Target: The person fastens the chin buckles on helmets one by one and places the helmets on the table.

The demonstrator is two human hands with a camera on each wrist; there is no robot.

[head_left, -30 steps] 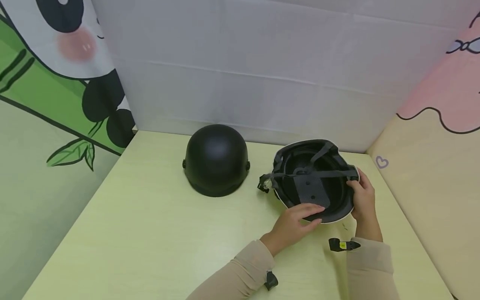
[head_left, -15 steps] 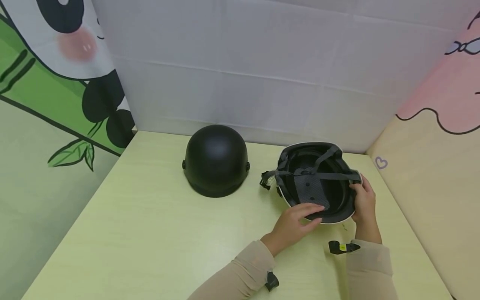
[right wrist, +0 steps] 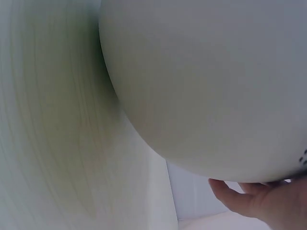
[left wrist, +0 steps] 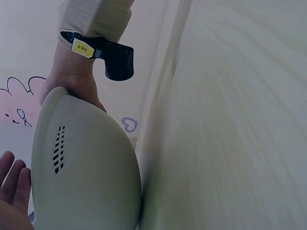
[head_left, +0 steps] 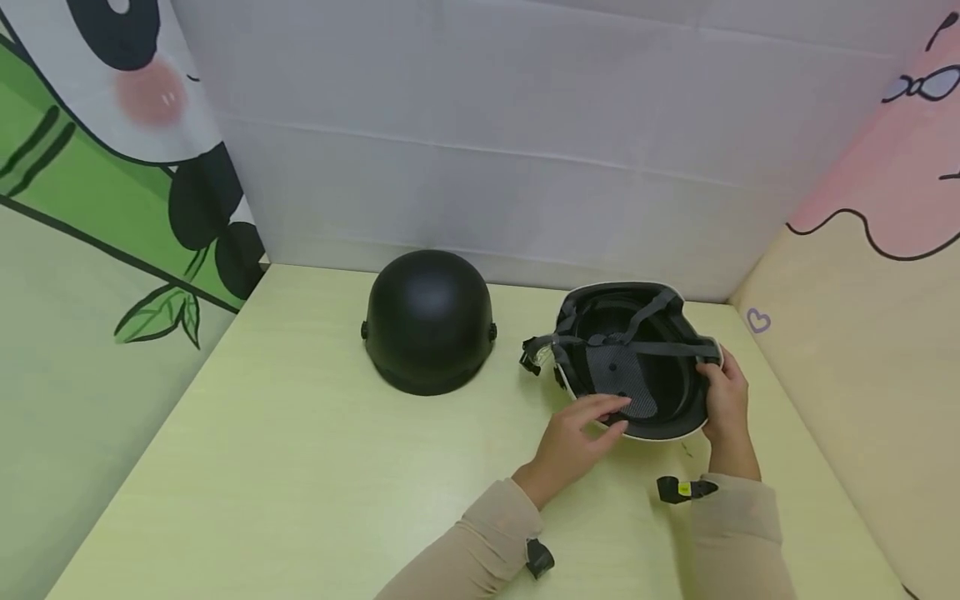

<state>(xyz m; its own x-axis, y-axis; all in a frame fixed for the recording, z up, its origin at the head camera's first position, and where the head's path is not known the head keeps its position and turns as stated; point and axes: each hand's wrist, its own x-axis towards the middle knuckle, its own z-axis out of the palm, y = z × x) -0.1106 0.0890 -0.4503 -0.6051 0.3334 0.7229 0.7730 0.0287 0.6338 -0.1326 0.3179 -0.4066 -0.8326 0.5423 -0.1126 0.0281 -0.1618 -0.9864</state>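
A white helmet [left wrist: 86, 163] lies tipped on the table in the head view, its black padded inside [head_left: 637, 367] facing up and toward me. Dark chin straps [head_left: 667, 350] cross the opening, and a black buckle [head_left: 531, 357] hangs over the left rim. My right hand [head_left: 726, 400] grips the right rim, thumb inside and fingers outside, partly hidden. At the near rim is my left hand [head_left: 570, 442], its fingers extended over the edge toward the mesh lining [head_left: 637, 400]. In the left wrist view those fingers [left wrist: 21, 184] look fairly straight beside the rim.
A black helmet [head_left: 429, 325] stands dome up on the pale table [head_left: 300, 467], left of the white one. Behind rises a white fabric wall [head_left: 450, 167]. Painted panels flank the table, a green-and-white one [head_left: 112, 208] left and a pink-and-cream one [head_left: 862, 292] right.
My left hand has shifted a little left and up along the near rim. The white helmet moved slightly right earlier and has tilted a little. My right hand keeps its grip.
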